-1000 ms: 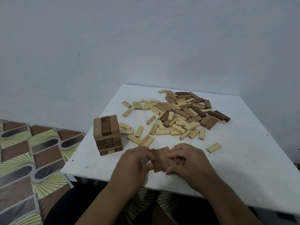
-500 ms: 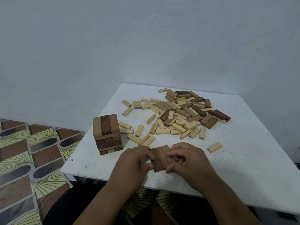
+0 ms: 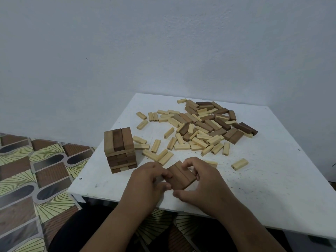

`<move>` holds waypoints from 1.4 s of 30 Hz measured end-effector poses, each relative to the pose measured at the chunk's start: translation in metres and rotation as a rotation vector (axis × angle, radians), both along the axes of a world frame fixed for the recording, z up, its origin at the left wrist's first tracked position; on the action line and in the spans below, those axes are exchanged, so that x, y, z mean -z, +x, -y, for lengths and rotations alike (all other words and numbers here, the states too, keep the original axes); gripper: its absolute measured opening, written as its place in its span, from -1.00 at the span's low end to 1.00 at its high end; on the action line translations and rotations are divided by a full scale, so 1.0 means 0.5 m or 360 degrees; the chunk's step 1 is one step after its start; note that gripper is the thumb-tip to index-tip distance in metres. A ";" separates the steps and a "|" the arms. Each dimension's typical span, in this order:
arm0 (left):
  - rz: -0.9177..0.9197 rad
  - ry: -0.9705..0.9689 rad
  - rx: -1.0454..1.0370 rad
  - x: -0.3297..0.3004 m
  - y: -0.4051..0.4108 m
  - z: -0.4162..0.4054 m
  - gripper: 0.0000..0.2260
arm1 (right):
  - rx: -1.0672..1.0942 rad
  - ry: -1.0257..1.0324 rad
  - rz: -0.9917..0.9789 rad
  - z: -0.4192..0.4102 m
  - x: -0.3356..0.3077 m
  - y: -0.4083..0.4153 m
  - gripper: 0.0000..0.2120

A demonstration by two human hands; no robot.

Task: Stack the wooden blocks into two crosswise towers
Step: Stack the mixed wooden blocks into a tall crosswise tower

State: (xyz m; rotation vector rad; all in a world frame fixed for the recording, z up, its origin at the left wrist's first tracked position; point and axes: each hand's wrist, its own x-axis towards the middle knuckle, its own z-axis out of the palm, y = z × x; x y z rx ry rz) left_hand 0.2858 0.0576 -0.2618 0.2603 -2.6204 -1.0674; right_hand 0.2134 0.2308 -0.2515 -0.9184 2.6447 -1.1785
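Likely light, rigid, smooth: both hands' grip, left hand [image 3: 149, 177] and right hand [image 3: 201, 180], pinches the three-block brown layer [image 3: 181, 176] at its ends.

The far right of the white table [image 3: 272, 179] is filled by a heap of loose blocks [image 3: 205, 124]; a tower [image 3: 120, 150] is stood near the left edge; a strip of bare top is left between them, crossed by a few pale blocks [image 3: 156, 145]; open room is seen on the right side, past one lone block [image 3: 239, 164].
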 end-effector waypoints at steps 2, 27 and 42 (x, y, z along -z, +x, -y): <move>0.0000 -0.0052 0.0016 0.004 -0.001 0.002 -0.73 | -0.0019 -0.0002 0.0060 -0.003 0.002 -0.003 -0.47; 0.0234 0.0090 0.0267 -0.005 0.019 0.005 -0.31 | -0.0011 0.0266 0.0144 -0.041 -0.010 -0.028 -0.48; -0.0448 0.0323 0.0196 -0.090 0.042 0.028 -0.37 | 0.0010 -0.0605 0.0205 -0.015 -0.100 0.002 -0.55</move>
